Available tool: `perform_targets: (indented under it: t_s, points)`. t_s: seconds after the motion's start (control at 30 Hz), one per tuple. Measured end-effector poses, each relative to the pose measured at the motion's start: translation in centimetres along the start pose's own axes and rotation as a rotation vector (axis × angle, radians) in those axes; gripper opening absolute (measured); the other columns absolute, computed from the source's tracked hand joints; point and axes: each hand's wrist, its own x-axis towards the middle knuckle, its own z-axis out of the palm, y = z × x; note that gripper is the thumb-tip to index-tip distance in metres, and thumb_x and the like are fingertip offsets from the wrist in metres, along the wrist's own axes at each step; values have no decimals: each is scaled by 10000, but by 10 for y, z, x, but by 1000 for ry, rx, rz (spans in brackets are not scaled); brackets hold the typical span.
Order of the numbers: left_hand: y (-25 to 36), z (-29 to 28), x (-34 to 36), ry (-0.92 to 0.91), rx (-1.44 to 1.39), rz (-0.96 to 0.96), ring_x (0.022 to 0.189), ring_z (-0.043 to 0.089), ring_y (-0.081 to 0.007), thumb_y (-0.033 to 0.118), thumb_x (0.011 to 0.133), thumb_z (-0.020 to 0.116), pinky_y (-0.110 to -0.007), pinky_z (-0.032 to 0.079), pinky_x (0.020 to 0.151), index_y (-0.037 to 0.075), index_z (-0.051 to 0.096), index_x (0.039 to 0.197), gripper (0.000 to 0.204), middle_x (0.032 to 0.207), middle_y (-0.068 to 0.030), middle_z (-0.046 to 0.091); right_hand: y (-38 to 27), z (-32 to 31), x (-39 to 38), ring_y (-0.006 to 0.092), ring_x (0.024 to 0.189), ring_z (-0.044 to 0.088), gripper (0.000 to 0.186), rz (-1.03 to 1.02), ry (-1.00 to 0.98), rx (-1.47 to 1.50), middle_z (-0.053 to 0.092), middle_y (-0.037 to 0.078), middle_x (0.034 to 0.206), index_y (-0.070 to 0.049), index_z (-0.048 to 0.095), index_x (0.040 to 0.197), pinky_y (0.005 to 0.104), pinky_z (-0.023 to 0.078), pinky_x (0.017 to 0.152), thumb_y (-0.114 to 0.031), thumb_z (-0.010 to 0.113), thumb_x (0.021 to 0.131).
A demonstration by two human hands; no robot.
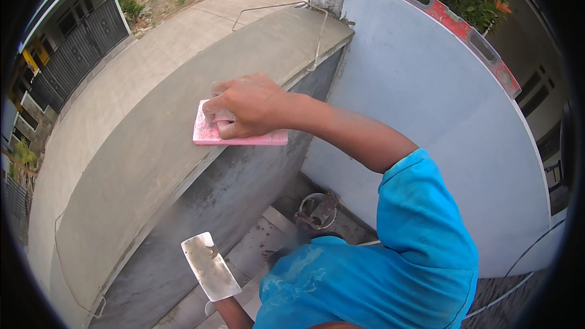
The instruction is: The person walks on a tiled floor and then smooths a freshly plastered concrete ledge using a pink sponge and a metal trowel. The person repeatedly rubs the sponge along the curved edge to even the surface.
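My right hand [247,106] is closed around the grip of a pink plastering float [204,133], with pale smears on the float's top. The float lies flat over the front edge of a low wall's smooth grey cement top [152,109], its right end jutting past the edge. Lower down, my left hand [226,306] holds a rectangular steel trowel [210,265], the blade tilted up and smeared with grey. The blade hides most of that hand's fingers. A gap separates the trowel from the wall.
Bent metal rods [320,36] clip over the wall top at both ends. A red spirit level [442,15] rests along a taller pale blue wall [420,91]. In the corner below stands a bucket [320,198] with dirty tools. Cables [518,268] hang at the lower right.
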Motion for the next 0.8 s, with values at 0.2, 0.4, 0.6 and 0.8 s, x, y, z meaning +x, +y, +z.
perform_targets:
  t_s: [0.2,0.4,0.6,0.8]
  points:
    - [-1,0,-15,-17,-52,19,1194,660,-360,391,1035,513,-516,589,943,38,440,1516,601,1405,-195,594,31,-48,-118,306,932,678,289,261,99,6,671,74,1041,-169,738,1092,460,534,774,-249,675,822]
    - [-29,32,-24,-328,-360,-55,1180,672,-368,390,1034,511,-524,601,928,34,443,1512,600,1398,-203,600,-52,-12,-163,214,740,641,326,197,202,324,671,61,980,-167,781,1078,313,511,602,-64,691,782]
    - [-40,62,-43,-626,-555,-49,1154,688,-369,388,1035,507,-525,615,910,26,452,1501,593,1377,-206,613,-117,22,-145,177,682,634,379,-44,99,299,684,37,980,-193,813,1064,321,512,547,-42,702,734]
    - [-38,74,-59,-465,-331,14,1091,707,-344,332,1046,497,-505,624,879,-8,471,1464,540,1303,-199,648,-123,40,-125,177,695,645,262,-85,126,154,635,13,930,-213,799,1020,332,487,511,-157,719,777]
